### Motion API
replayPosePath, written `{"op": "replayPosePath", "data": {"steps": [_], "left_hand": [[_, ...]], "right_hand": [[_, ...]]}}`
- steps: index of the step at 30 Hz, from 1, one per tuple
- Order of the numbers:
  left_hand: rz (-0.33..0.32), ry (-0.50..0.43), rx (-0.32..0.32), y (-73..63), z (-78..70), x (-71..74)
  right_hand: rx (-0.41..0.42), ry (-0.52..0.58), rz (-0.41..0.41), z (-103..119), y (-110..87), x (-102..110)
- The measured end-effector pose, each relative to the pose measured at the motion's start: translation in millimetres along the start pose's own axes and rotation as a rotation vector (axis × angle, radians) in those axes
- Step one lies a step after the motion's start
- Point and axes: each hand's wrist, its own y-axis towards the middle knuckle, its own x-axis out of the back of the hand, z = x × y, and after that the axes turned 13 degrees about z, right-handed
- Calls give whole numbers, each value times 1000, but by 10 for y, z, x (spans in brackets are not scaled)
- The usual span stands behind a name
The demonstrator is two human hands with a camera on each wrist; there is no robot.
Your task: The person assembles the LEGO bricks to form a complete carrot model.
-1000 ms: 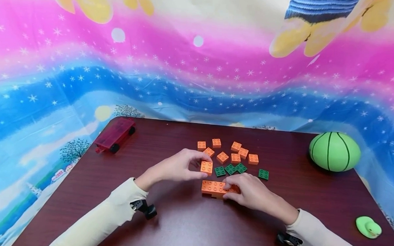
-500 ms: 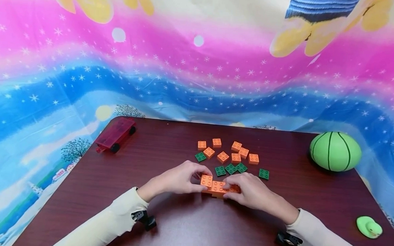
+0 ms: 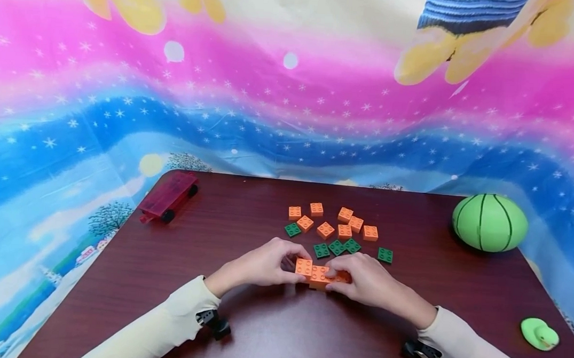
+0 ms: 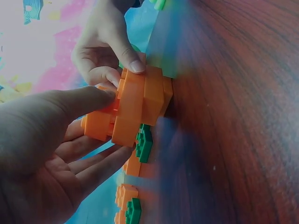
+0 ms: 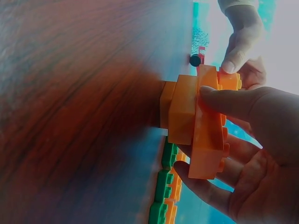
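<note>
My left hand [image 3: 269,263] pinches a small square orange toy brick [image 3: 304,267] between thumb and fingers, over the left end of a long orange brick [image 5: 208,140]. In the left wrist view, studs show in a narrow gap under the small brick [image 4: 96,125]. My right hand [image 3: 366,276] grips the long brick toward its right end, thumb on the near side and fingers behind, hiding part of it. Beneath the long brick are two shorter orange layers [image 5: 182,107], so the stack narrows downward to the table.
Behind the hands lie several loose orange bricks [image 3: 325,230] and several flat green bricks [image 3: 336,248]. A red wheeled toy [image 3: 169,196] stands at the back left of the brown table [image 3: 238,198]. A green ball [image 3: 490,223] and a green duck [image 3: 540,334] are on the right.
My left hand has come down and nearer with the small brick, from above the long brick to its left end. A green brick at the back left has come into view.
</note>
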Motion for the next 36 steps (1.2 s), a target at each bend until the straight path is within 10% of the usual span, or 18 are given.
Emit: {"op": "replayPosePath", "data": {"steps": [36], "left_hand": [[9,-278,30,25,109,-88]], "right_hand": [[37,33,-8,-30,-4,-30]]}}
